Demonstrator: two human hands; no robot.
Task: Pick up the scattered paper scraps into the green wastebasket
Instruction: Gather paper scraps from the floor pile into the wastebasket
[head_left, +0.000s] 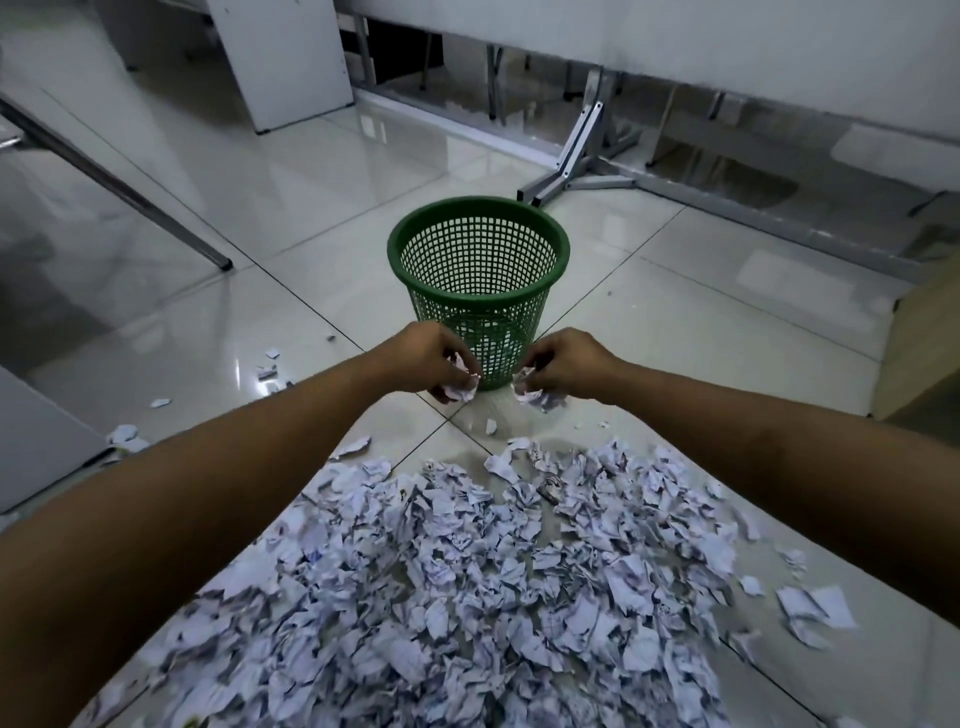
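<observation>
A green mesh wastebasket stands upright on the tiled floor ahead of me. A big heap of crumpled white paper scraps covers the floor between my arms. My left hand grips a bunch of scraps just in front of the basket's lower left side. My right hand grips another bunch of scraps by the basket's lower right side. Both hands are held low, below the basket's rim. A few scraps show through the mesh at the basket's bottom.
Stray scraps lie on the tiles to the left. A metal table leg frame stands behind the basket on the right. A slanted metal leg crosses the left floor. A wooden cabinet corner is at right.
</observation>
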